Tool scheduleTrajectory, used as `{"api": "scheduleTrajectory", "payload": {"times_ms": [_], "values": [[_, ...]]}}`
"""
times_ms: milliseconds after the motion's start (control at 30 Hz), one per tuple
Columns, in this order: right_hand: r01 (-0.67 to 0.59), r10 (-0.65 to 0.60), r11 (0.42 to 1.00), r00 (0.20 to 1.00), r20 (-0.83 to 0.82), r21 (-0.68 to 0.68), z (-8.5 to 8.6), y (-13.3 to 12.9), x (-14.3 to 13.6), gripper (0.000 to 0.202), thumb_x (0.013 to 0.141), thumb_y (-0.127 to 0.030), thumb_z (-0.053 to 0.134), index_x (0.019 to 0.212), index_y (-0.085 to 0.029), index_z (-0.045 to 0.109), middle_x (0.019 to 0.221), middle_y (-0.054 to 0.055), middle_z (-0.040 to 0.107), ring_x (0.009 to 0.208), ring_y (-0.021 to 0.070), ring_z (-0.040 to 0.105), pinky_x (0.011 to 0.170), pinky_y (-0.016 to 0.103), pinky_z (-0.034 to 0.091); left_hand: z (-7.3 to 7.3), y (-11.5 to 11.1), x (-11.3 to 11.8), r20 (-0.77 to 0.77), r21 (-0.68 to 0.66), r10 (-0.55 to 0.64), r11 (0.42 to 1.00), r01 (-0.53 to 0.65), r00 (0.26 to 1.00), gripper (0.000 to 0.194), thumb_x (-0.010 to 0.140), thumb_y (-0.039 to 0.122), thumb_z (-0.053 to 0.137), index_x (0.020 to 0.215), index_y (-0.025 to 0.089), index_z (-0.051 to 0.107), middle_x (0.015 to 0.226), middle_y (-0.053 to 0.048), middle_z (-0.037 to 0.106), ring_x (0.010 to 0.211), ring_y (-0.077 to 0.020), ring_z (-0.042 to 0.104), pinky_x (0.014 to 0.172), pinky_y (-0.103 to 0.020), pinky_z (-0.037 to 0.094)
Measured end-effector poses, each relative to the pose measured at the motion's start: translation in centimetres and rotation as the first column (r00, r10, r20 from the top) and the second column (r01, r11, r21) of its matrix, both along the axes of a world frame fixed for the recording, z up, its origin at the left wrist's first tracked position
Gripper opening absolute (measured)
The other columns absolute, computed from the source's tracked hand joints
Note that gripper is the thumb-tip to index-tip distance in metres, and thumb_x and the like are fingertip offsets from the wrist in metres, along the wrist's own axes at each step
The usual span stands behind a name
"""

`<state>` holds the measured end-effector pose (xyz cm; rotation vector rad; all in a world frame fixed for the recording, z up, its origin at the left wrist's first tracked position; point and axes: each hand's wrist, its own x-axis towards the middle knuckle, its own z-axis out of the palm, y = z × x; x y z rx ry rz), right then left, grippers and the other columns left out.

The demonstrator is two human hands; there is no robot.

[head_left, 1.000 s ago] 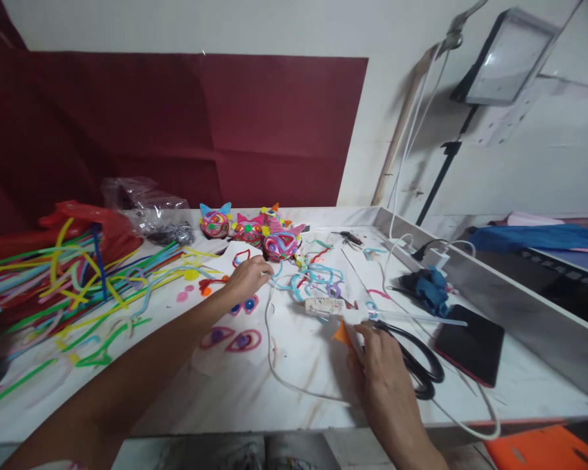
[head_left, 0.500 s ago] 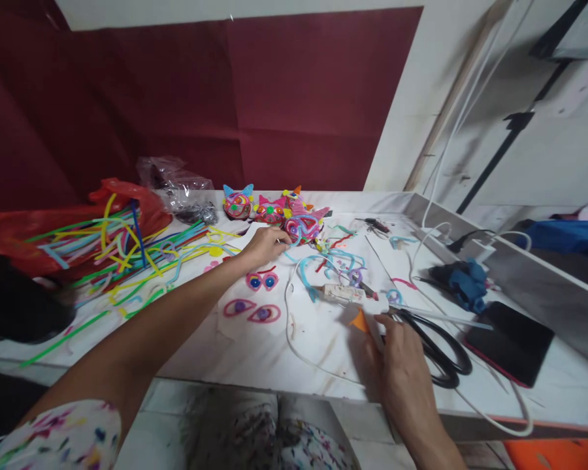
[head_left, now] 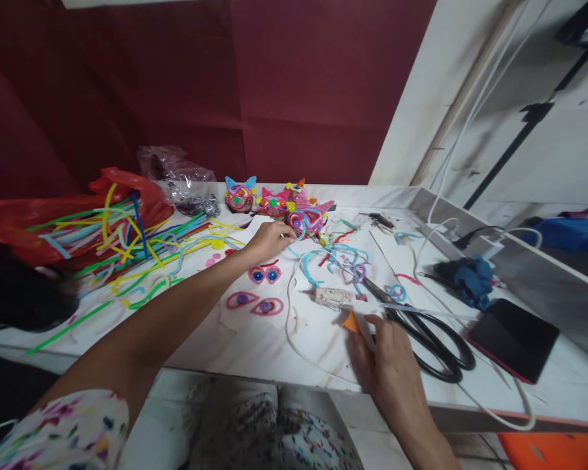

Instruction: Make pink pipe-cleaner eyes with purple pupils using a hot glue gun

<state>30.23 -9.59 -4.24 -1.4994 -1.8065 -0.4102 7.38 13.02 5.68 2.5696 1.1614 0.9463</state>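
My left hand point(head_left: 270, 241) reaches forward with its fingers bent together beside a pink and blue pipe-cleaner cat head point(head_left: 306, 222); a light-blue strand shows at the fingertips, and what they grip is too small to tell. Near the front edge, my right hand point(head_left: 389, 352) is closed beside an orange pointed piece point(head_left: 351, 321); what is inside the fingers is hidden. The glue gun point(head_left: 330, 297) lies just beyond it, and black-handled scissors point(head_left: 421, 333) lie to its right. Two pairs of pink-rimmed eyes point(head_left: 265, 274) rest between the hands.
Colourful pipe cleaners point(head_left: 102, 241) spill from a red bag point(head_left: 151, 202) at the left. More cat heads point(head_left: 240, 194) stand at the back by a clear plastic bag point(head_left: 181, 183). At the right are a black tablet point(head_left: 514, 339), a blue cloth point(head_left: 472, 281) and a white cable point(head_left: 298, 349).
The glue gun has shifted slightly left, and more of the scissors' blades shows. My right hand has moved slightly left. The camera view has tilted down a little.
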Motion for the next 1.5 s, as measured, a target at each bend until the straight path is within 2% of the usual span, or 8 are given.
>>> {"api": "scheduleTrajectory", "payload": {"times_ms": [400,500,667,800,933,1067,1267,1500], "values": [[-0.031,0.031,0.999,0.999,0.012,-0.040,0.3,-0.2,0.1,0.036,0.102,-0.044,0.046,0.115,-0.013,0.060,0.086,0.011,0.060,0.074,0.0258,0.058,0.067,0.039,0.049,-1.4,-0.4,-1.6,0.059,-0.045,0.018,0.999,-0.016,0.998,0.021,0.082,0.010,0.063,0.093,0.017,0.079,0.091,-0.002,0.074,0.071,-0.0121,0.066,0.073,-0.023,0.052],[0.021,-0.017,0.999,0.997,0.079,-0.049,1.1,-0.6,0.1,0.039,0.103,-0.048,0.045,0.110,-0.015,0.064,0.089,0.011,0.062,0.078,0.0260,0.060,0.069,0.038,0.048,-1.6,-0.6,-1.9,0.078,-0.047,0.008,0.999,-0.005,0.997,0.023,0.082,0.007,0.061,0.093,0.018,0.079,0.090,-0.002,0.073,0.072,-0.0121,0.066,0.074,-0.023,0.053],[0.017,-0.034,0.995,0.986,0.163,0.100,3.6,-0.2,-0.1,0.032,0.106,-0.033,0.039,0.093,-0.018,0.065,0.083,0.009,0.065,0.072,0.0224,0.059,0.067,0.034,0.042,-2.5,-1.4,-2.2,0.132,-0.038,0.005,0.999,0.000,0.991,0.023,0.084,0.008,0.059,0.093,0.019,0.078,0.093,-0.002,0.074,0.076,-0.0129,0.068,0.075,-0.023,0.054],[-0.037,0.018,0.994,0.983,0.184,0.099,6.3,2.2,-1.3,0.030,0.104,-0.030,0.045,0.081,-0.020,0.060,0.071,0.004,0.061,0.065,0.0202,0.055,0.064,0.032,0.040,-3.3,-2.2,-2.4,0.162,-0.038,-0.012,0.999,0.018,0.987,0.021,0.085,0.009,0.061,0.091,0.019,0.078,0.093,-0.002,0.075,0.078,-0.0133,0.067,0.077,-0.024,0.054],[-0.116,0.108,0.993,0.969,0.223,0.020,9.0,6.4,-3.6,0.018,0.099,-0.024,0.051,0.085,-0.019,0.062,0.079,0.006,0.065,0.071,0.0207,0.058,0.064,0.031,0.040,-3.8,-2.8,-2.5,0.192,-0.039,-0.037,0.998,0.045,0.981,0.020,0.086,0.008,0.060,0.092,0.018,0.077,0.094,-0.003,0.075,0.082,-0.0133,0.068,0.078,-0.023,0.054],[-0.166,0.186,0.983,0.906,0.381,-0.084,10.9,10.7,-6.1,0.032,0.094,-0.013,0.055,0.125,-0.016,0.061,0.132,0.016,0.063,0.101,0.0270,0.061,0.079,0.036,0.046,-3.8,-3.2,-2.7,0.222,-0.028,-0.063,0.997,0.071,0.973,0.021,0.088,0.008,0.059,0.094,0.020,0.076,0.096,-0.002,0.075,0.085,-0.0133,0.068,0.081,-0.024,0.054],[-0.014,0.231,0.937,0.772,0.592,-0.348,11.9,13.9,-7.9,0.027,0.101,-0.014,0.046,0.109,-0.013,0.072,0.097,0.014,0.072,0.094,0.0272,0.063,0.076,0.035,0.040,-3.7,-2.9,-3.1,0.253,0.018,-0.085,0.996,0.083,0.964,0.020,0.086,0.007,0.061,0.093,0.019,0.076,0.095,-0.003,0.074,0.087,-0.0144,0.068,0.082,-0.024,0.053],[0.016,0.276,0.902,0.748,0.603,-0.431,11.7,14.5,-7.4,0.027,0.101,-0.014,0.047,0.109,-0.010,0.072,0.105,0.015,0.073,0.101,0.0244,0.064,0.078,0.031,0.040,-4.8,-2.1,-3.0,0.258,0.065,-0.149,0.988,0.136,0.955,0.018,0.086,0.010,0.062,0.094,0.019,0.075,0.097,-0.003,0.072,0.087,-0.0138,0.067,0.082,-0.024,0.053]]}}
